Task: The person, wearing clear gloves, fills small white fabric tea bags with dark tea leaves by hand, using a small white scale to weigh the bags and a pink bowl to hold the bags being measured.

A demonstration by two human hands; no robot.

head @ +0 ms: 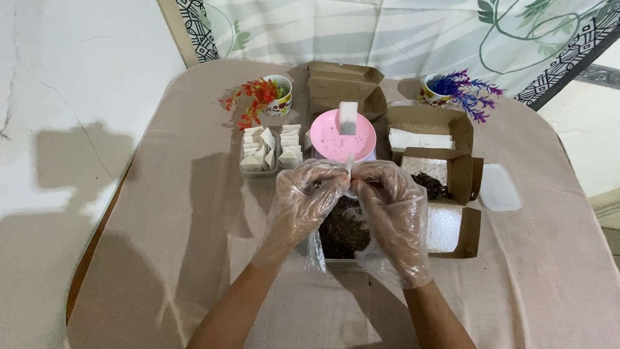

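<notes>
Both hands wear loose clear plastic gloves and meet at the fingertips over the middle of the table (161, 271), which is draped in a beige cloth. The left hand (305, 194) and the right hand (392, 203) pinch a small white sachet (349, 171) between them, fingers curled in and thumbs close together; only a sliver of the sachet shows above the fingertips. Directly under the hands sits a clear container of dark loose material (342, 227), partly hidden by the gloves.

Just beyond the fingertips stands a pink round plate (330, 139) with one white rectangular sachet (348, 117) upright on it. Past the plate is a closed brown cardboard box (342, 83). To the left of the hands, two clear trays of folded white sachets (270, 150) stand side by side. To the right, an open brown box (431, 126) holds flat white sheets, and nearer the right hand another open brown box (445, 181) with foil lining holds more dark material. A white lid (499, 187) lies further right.

At the far edge, a cup with red-orange artificial flowers (266, 95) stands left and a cup with purple ones (455, 89) stands right.
</notes>
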